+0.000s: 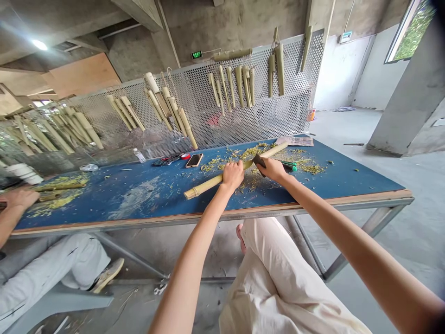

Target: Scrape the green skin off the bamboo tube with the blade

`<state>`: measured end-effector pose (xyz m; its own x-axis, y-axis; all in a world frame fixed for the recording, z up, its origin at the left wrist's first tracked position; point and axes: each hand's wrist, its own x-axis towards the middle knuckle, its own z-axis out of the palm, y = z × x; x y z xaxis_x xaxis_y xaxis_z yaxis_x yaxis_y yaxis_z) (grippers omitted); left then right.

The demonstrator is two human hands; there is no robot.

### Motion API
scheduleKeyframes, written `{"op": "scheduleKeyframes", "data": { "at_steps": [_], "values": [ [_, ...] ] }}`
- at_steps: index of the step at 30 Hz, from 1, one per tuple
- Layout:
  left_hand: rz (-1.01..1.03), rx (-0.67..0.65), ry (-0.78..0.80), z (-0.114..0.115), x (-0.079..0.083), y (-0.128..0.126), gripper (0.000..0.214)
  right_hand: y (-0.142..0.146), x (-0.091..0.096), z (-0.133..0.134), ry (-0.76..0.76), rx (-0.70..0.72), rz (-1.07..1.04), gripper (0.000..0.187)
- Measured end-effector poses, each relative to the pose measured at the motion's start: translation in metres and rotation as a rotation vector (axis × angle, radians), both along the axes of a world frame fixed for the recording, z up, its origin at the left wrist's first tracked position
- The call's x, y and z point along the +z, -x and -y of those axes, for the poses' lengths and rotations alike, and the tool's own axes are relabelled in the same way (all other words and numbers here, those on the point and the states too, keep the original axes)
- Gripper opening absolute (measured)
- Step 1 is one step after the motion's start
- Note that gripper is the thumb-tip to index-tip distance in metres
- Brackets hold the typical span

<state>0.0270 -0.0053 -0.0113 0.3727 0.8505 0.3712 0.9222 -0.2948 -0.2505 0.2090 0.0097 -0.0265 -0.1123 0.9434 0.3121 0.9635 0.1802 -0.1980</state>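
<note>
Bamboo pole (pixel 205 187), one: slanting over the desk (pixel 146 199), near end toward us, far end by a printed sheet (pixel 302 140). Our left hand (pixel 233 175): fingers wrapped around the pole at mid-length. Our right hand (pixel 274 170): closed around a dark block (pixel 259 165) set against the pole. Green-handled tool (pixel 291 165), one: just beside our right hand, which partly hides it. Shavings (pixel 252 153), yellow-green: strewn around and beneath the pole. Phone (pixel 193 160), one: left of the shavings. Red ring (pixel 185 156) with dark tools (pixel 167 160): beside the phone. Clear bottle (pixel 139 155), one: farther left, upright; we cannot tell its contents. Perforated panel (pixel 198 102): along the far edge, hung with bamboo pieces (pixel 239 86). Co-worker's hand (pixel 21 198): far left, near bamboo lengths (pixel 62 186).
</note>
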Motion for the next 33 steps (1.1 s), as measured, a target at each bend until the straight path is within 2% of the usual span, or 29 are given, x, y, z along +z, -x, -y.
{"op": "scheduleKeyframes", "data": {
  "at_steps": [12, 20, 29, 33],
  "values": [
    [0.008, 0.105, 0.093, -0.0030, -0.0002, 0.0038, 0.053, 0.0024, 0.0049, 0.0057, 0.031, 0.006, -0.007, 0.037],
    [-0.022, 0.047, 0.086, -0.0026, -0.0002, 0.0017, 0.036, 0.0023, 0.0062, 0.0075, 0.035, 0.011, -0.008, 0.037],
    [-0.032, 0.045, 0.086, -0.0008, -0.0014, 0.0004, 0.043, 0.0018, 0.0040, 0.0047, 0.024, 0.013, -0.001, 0.037],
    [-0.007, 0.100, 0.096, -0.0018, -0.0001, 0.0032, 0.051, 0.0020, 0.0039, 0.0047, 0.031, 0.019, 0.000, 0.037]
  ]
}}
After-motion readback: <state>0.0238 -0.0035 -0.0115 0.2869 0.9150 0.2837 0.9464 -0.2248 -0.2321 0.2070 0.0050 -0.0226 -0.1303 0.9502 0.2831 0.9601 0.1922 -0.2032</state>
